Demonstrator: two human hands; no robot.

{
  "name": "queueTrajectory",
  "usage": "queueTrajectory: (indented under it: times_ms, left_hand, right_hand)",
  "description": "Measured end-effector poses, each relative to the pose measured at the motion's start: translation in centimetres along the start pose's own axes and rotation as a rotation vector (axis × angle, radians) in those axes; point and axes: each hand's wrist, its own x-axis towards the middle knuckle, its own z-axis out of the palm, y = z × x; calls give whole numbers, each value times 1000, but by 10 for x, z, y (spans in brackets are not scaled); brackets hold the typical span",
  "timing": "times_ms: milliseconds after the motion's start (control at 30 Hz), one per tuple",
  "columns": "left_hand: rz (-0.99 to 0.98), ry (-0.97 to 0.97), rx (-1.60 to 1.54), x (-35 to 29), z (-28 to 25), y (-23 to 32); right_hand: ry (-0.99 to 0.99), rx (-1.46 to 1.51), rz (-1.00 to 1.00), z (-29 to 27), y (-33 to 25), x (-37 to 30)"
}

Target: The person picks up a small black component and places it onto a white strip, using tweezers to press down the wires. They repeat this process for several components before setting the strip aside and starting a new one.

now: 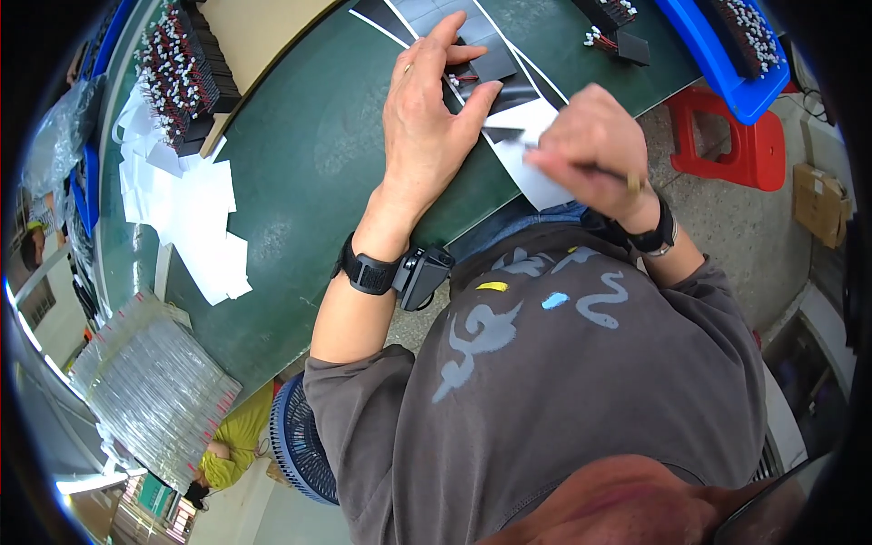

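Our dark grey shirt (581,400) sits nearest, beside the near edge of the green counter (300,154). Our hands are apart: the right hand (595,150), blurred, is closed round a slim tool (506,133) over a white sheet (536,177); the left hand (422,104) spreads by a black block (493,65) inside that edge, its grip unclear. We judge this handwork on the block, calling for steady bracing and a careful stroke.

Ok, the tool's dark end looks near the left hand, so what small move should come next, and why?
I'd probably ease the left hand slightly away from the tool: its dark end points toward the thumb side, and the blurred right hand suggests motion. The thumb and fingers could stay by the black block.
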Motion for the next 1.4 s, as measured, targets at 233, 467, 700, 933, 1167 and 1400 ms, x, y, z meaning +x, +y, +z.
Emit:
queueTrajectory:
  times_ms: [233,467,700,933,1167,1400]
  left_hand:
    - [122,41,5,-1,6,-10]
    - [79,0,65,-3,5,-8]
    - [109,2,23,-1,6,-10]
    - [102,0,17,-1,4,-10]
    - [88,-4,45,-2,5,-10]
    - [75,-22,17,-2,4,-8]
  right_hand:
    - [333,467,405,1,-4,-2]
    - [350,336,664,2,27,22]
    - [295,318,653,5,33,28]
    - [293,313,651,6,35,27]
    - [291,280,657,8,34,28]
    - [292,256,663,9,33,29]
